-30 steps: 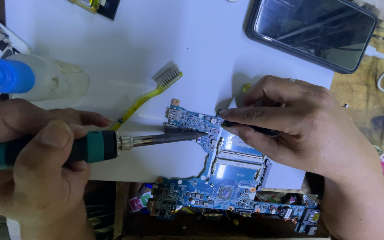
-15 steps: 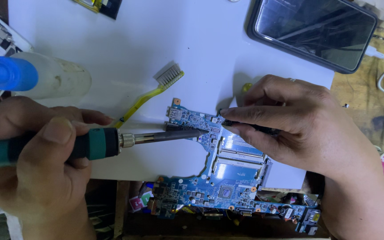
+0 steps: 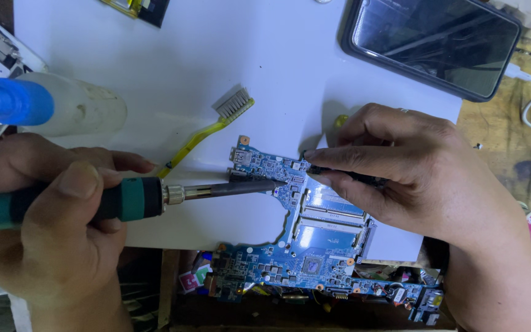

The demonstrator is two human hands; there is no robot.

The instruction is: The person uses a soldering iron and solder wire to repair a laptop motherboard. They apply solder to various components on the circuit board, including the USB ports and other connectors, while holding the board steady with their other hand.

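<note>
— What's that in the left hand [image 3: 50, 240]?

— A soldering iron [image 3: 155, 198], green and black grip, fingers clenched round the handle. Its tip rests on the upper left part of the blue circuit board [image 3: 314, 240].

— And the right hand [image 3: 413, 172]?

— It lies over the board's top edge, fingers pinched on something thin and dark, tweezers perhaps; I can't tell for sure. The board lies flat, partly on the white sheet [image 3: 216, 61] on the table, its lower edge hanging over a dark gap full of clutter.

— Looks delicate.

— I'd say so. Thin, stiff and light, crowded with tiny parts and slots. Best taken by its bare edges or corners, never across the chips, and well clear of the hot tip.

— What else is about?

— A yellow brush [image 3: 210, 132] with grey bristles just beside the board, a white bottle [image 3: 75, 109] with a blue cap lying on its side by the left hand, and a dark phone [image 3: 431, 43] well apart, top right.
</note>
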